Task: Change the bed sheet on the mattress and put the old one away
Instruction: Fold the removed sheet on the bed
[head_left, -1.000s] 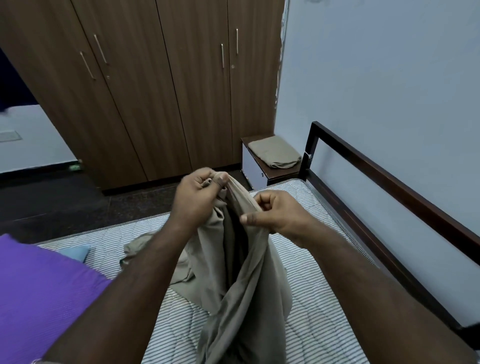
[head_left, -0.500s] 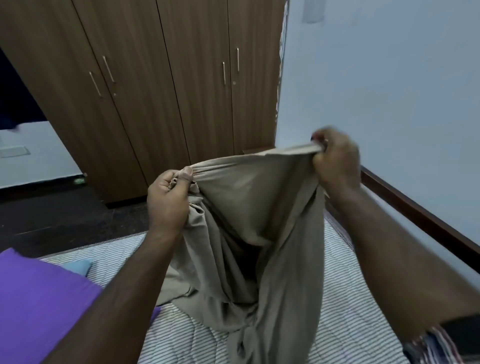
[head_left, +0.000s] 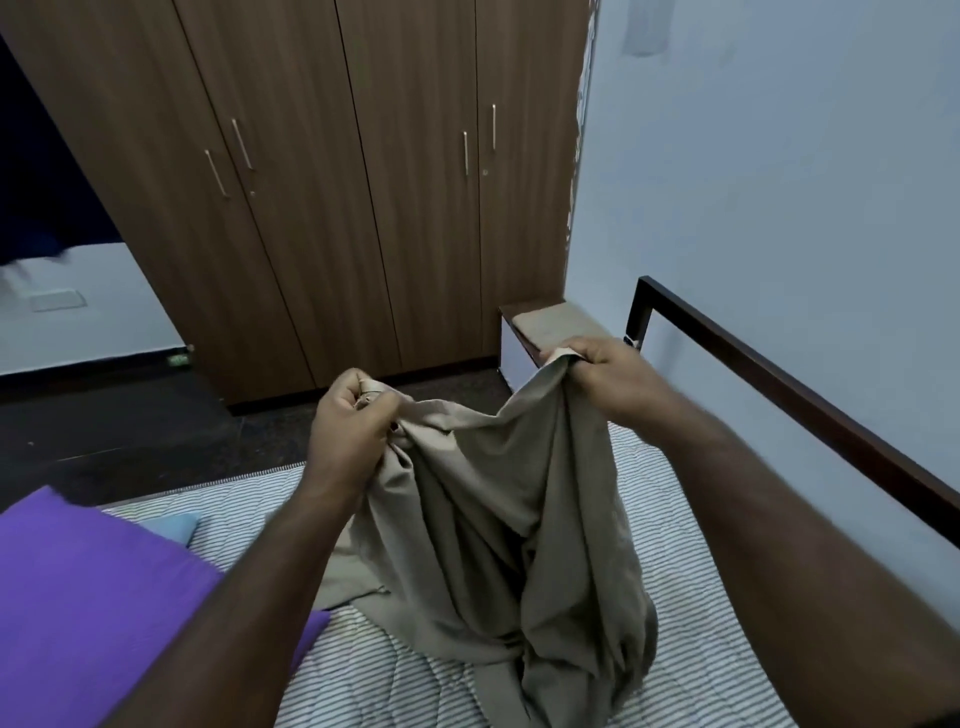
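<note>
No writing can be read anywhere. Your left hand (head_left: 349, 422) bunches one edge of the beige sheet (head_left: 498, 530) in curled fingers; your right hand (head_left: 605, 375), at two o'clock from it, pinches another edge, lower than half a second ago. The sheet sags between them onto the striped mattress (head_left: 670, 561) (its lower end is cut off). A purple pillow (head_left: 93, 597) lies at eight o'clock. The folded cloth (head_left: 558, 322) on the side table may be another sheet.

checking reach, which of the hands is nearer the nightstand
Right. The right hand grips the sheet just in front of the nightstand; the left hand grips it farther left and nearer the camera.
</note>
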